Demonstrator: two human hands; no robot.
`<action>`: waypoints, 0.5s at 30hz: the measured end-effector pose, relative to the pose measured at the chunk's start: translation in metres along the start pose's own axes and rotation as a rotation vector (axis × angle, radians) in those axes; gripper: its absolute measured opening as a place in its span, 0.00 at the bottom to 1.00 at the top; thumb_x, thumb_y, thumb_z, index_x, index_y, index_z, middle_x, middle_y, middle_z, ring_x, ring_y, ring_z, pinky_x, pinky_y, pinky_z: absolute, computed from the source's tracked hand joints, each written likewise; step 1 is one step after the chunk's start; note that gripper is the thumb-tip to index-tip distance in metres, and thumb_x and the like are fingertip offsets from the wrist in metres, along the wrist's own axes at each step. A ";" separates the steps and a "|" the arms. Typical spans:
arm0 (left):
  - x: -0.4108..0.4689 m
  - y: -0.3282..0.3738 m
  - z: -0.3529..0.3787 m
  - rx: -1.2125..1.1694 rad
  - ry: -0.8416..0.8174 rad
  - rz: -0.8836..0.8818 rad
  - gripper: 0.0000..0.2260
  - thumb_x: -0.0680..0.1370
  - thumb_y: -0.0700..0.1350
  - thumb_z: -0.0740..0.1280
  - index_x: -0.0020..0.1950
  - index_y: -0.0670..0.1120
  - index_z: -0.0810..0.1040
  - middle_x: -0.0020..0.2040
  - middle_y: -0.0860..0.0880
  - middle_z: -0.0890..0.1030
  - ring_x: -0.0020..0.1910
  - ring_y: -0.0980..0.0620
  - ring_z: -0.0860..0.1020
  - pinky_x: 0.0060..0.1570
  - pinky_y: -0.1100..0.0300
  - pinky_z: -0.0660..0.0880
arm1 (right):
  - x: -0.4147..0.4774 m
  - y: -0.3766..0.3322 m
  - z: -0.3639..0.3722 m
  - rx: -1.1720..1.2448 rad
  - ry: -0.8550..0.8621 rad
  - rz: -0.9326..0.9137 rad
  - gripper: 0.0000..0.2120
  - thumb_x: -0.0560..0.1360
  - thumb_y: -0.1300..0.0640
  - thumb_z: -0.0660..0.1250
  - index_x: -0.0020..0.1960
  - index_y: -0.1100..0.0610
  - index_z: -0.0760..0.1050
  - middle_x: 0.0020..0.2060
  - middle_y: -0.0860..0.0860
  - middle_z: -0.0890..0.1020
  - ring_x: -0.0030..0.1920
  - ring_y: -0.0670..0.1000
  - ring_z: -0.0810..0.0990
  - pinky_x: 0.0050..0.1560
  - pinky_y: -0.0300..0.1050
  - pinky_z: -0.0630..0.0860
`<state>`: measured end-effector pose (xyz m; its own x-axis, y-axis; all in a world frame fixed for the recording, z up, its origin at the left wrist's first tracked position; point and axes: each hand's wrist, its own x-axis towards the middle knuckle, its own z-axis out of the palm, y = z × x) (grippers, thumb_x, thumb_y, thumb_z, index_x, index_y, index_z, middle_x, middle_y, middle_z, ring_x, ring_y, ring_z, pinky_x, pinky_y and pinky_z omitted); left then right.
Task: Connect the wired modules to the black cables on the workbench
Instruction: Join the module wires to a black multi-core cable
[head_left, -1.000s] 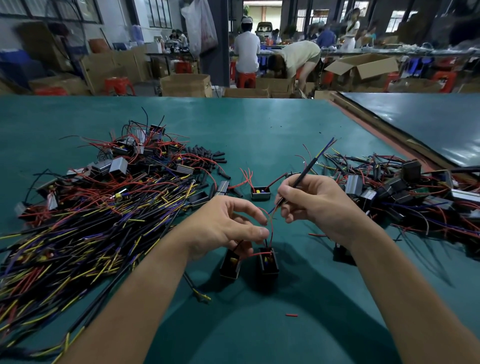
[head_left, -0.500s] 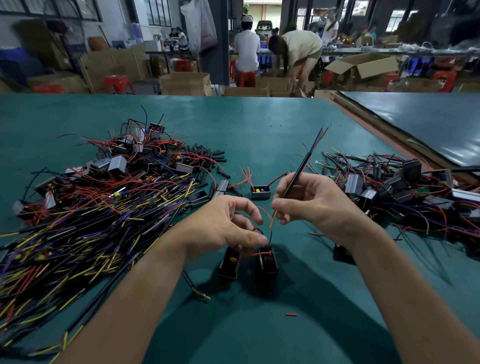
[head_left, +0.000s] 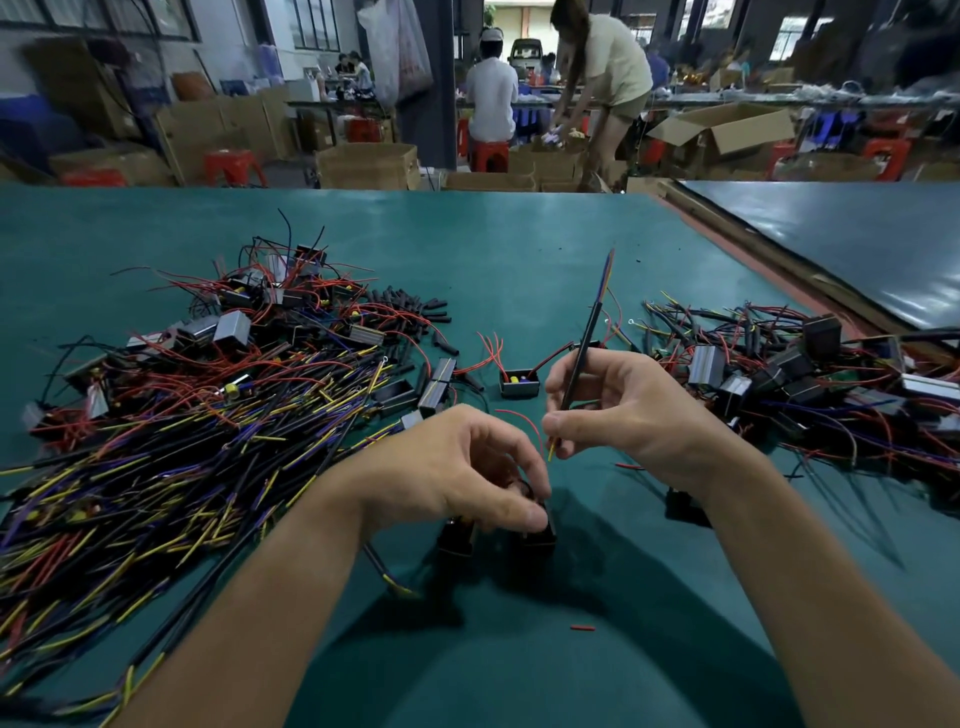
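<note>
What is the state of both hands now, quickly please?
Left hand: closed, fingers curled onto a black module.
Right hand: closed, pinching a black cable that stands nearly upright.

Far beyond the fingers (head_left: 498, 431), a seated person (head_left: 491, 98) and a bending person (head_left: 613, 62) work among cardboard boxes (head_left: 366, 166) and red stools (head_left: 234, 163). A dark table (head_left: 857, 244) lies off to their right.

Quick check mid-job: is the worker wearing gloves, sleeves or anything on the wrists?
No gloves: the left hand and right hand are bare. The left forearm and right forearm are uncovered to the frame edge; no sleeves, watch, bands or rings show.
</note>
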<state>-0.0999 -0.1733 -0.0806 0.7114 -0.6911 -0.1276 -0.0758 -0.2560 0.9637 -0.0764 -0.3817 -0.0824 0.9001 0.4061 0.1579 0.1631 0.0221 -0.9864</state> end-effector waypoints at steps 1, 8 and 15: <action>0.001 0.000 0.000 0.006 0.024 0.010 0.05 0.70 0.40 0.76 0.43 0.46 0.83 0.36 0.45 0.78 0.35 0.49 0.71 0.34 0.62 0.69 | 0.000 0.000 0.000 -0.003 -0.003 -0.006 0.15 0.62 0.64 0.76 0.46 0.60 0.75 0.34 0.54 0.80 0.29 0.53 0.79 0.34 0.42 0.78; 0.003 -0.001 -0.004 -0.060 0.192 0.020 0.01 0.73 0.37 0.72 0.42 0.41 0.82 0.32 0.49 0.80 0.29 0.55 0.76 0.31 0.64 0.74 | 0.000 0.001 -0.001 -0.002 0.010 -0.018 0.16 0.62 0.66 0.77 0.47 0.60 0.75 0.34 0.54 0.82 0.31 0.52 0.80 0.35 0.41 0.78; 0.006 0.000 0.000 -0.177 0.296 0.016 0.05 0.66 0.44 0.75 0.39 0.44 0.84 0.34 0.45 0.82 0.32 0.52 0.78 0.31 0.61 0.78 | 0.000 0.001 0.002 -0.022 0.036 -0.023 0.09 0.64 0.60 0.77 0.41 0.54 0.80 0.35 0.54 0.81 0.31 0.53 0.80 0.35 0.41 0.79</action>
<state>-0.0957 -0.1778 -0.0815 0.8848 -0.4616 -0.0632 0.0148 -0.1077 0.9941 -0.0769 -0.3798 -0.0838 0.9100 0.3726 0.1821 0.1920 0.0106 -0.9813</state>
